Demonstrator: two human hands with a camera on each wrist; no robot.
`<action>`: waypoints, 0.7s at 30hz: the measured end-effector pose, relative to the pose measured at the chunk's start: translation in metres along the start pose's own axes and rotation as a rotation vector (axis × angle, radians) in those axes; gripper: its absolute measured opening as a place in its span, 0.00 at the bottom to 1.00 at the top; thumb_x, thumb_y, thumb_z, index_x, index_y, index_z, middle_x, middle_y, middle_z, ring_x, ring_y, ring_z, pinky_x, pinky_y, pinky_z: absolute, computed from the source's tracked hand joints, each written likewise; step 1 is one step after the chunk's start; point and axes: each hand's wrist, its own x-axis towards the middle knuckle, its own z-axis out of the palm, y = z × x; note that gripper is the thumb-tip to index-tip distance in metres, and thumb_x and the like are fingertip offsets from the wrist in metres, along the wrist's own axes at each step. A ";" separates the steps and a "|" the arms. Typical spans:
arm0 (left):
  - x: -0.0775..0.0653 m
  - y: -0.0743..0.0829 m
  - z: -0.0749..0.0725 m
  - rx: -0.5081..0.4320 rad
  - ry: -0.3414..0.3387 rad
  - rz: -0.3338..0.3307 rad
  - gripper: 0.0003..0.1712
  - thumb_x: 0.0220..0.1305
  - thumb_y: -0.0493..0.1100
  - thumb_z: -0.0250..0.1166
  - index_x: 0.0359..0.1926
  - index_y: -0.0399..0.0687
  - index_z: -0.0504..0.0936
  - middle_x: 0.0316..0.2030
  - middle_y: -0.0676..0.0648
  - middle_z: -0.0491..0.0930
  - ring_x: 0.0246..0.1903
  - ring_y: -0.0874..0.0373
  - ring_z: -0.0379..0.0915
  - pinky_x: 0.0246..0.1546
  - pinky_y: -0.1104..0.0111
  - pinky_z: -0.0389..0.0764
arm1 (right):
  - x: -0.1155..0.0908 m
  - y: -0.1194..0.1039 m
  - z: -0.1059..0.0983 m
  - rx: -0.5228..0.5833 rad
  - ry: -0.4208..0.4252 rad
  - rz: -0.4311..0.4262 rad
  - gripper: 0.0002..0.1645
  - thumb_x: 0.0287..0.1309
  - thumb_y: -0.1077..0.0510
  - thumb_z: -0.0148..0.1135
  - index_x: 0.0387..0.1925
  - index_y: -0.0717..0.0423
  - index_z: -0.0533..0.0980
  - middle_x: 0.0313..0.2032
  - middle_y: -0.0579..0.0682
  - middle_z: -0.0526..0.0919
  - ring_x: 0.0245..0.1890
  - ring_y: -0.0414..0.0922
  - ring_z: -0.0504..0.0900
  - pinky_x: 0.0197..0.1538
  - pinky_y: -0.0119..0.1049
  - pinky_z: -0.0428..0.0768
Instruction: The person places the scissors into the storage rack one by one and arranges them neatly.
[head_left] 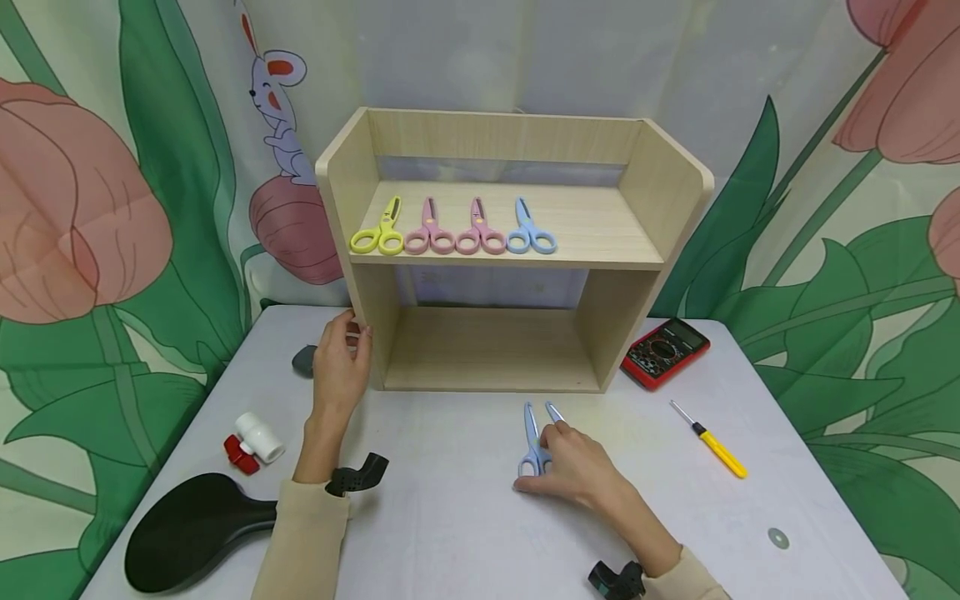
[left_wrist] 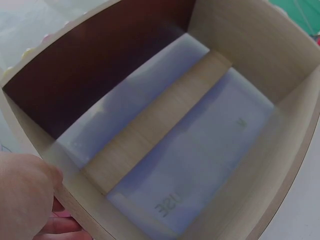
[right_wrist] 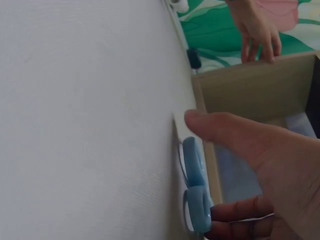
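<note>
My left hand rests its fingertips against the outer left side of a pale wooden two-tier shelf. In the left wrist view, its thumb lies at the panel's front edge. Close in front of the shelf, my right hand is at blue scissors on the table, handles toward me. In the right wrist view, the thumb is apart from the two loops while fingers touch the lower one. A second light-blue tip shows beyond the fingers; the rest is hidden by the hand.
Yellow scissors, two pink pairs and blue scissors line the upper tier. Right lie a red-black multimeter, yellow-handled screwdriver and grey washer. Left are a white-and-red valve, black paddle-shaped object and dark object.
</note>
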 end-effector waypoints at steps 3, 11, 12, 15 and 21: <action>0.000 0.000 0.000 0.000 0.000 0.001 0.21 0.74 0.41 0.58 0.62 0.33 0.72 0.48 0.33 0.78 0.43 0.42 0.82 0.40 0.50 0.88 | -0.002 -0.002 0.001 -0.045 0.001 -0.029 0.38 0.34 0.31 0.78 0.35 0.58 0.79 0.30 0.49 0.79 0.25 0.41 0.70 0.25 0.36 0.73; 0.000 0.001 0.000 -0.001 0.011 0.011 0.21 0.74 0.40 0.58 0.61 0.33 0.72 0.47 0.33 0.78 0.42 0.42 0.82 0.39 0.50 0.88 | 0.000 -0.003 0.003 -0.029 0.016 -0.029 0.34 0.38 0.36 0.76 0.39 0.58 0.81 0.33 0.49 0.76 0.24 0.41 0.69 0.25 0.34 0.71; 0.000 0.001 0.000 -0.001 0.011 0.010 0.21 0.74 0.40 0.58 0.62 0.33 0.72 0.47 0.33 0.78 0.43 0.42 0.82 0.39 0.50 0.88 | 0.001 -0.003 0.003 -0.012 0.020 -0.028 0.34 0.38 0.37 0.76 0.40 0.58 0.81 0.34 0.48 0.77 0.25 0.41 0.70 0.26 0.33 0.72; 0.000 0.001 0.000 0.000 0.007 0.005 0.21 0.74 0.41 0.57 0.62 0.33 0.72 0.48 0.33 0.77 0.43 0.42 0.82 0.40 0.50 0.88 | 0.002 -0.002 0.003 0.040 0.036 -0.031 0.34 0.38 0.38 0.75 0.43 0.56 0.80 0.37 0.46 0.76 0.26 0.40 0.70 0.28 0.31 0.72; -0.001 0.001 -0.001 -0.005 -0.001 -0.001 0.21 0.74 0.40 0.58 0.62 0.32 0.72 0.48 0.33 0.77 0.43 0.41 0.82 0.41 0.50 0.88 | 0.000 -0.004 -0.006 0.102 0.185 -0.180 0.33 0.38 0.39 0.76 0.44 0.52 0.79 0.39 0.41 0.74 0.32 0.36 0.73 0.32 0.28 0.76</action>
